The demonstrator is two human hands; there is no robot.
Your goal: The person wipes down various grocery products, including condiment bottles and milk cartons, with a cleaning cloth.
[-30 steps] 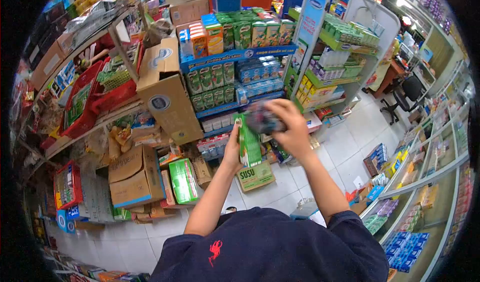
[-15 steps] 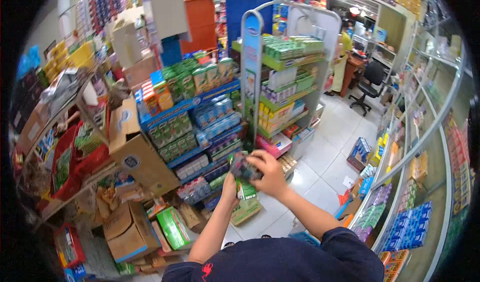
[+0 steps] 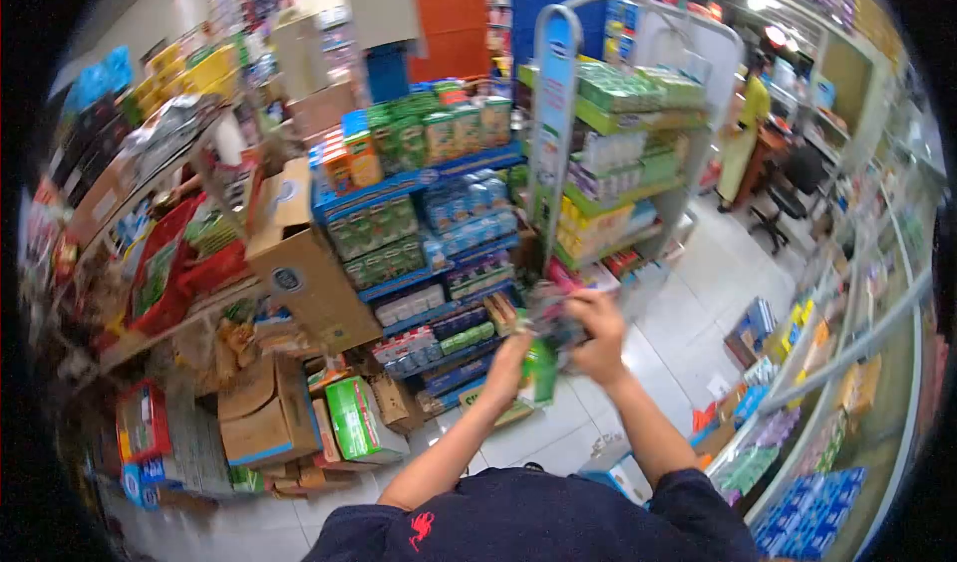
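Near the middle of the view, my left hand (image 3: 506, 371) is closed on a green packet (image 3: 539, 373) that hangs below the fingers. My right hand (image 3: 598, 335) grips a dark, crumpled bundle (image 3: 554, 315) just above the packet, its fingers bent over the top. Motion blur hides what the bundle is made of. Both hands are close together, in front of a blue shelf rack (image 3: 417, 178) stacked with green and blue packs.
A green-edged display rack (image 3: 588, 205) stands beyond the hands. Cardboard boxes (image 3: 267, 413) and a green carton (image 3: 361, 421) lie at left. Glass shelving (image 3: 847, 363) runs along the right. A person in yellow (image 3: 750, 114) stands by a black chair (image 3: 797, 178).
The view has swung, so the shelves appear further right. Both hands, still holding the packet and bundle, appear further right, and more of the green packet shows.
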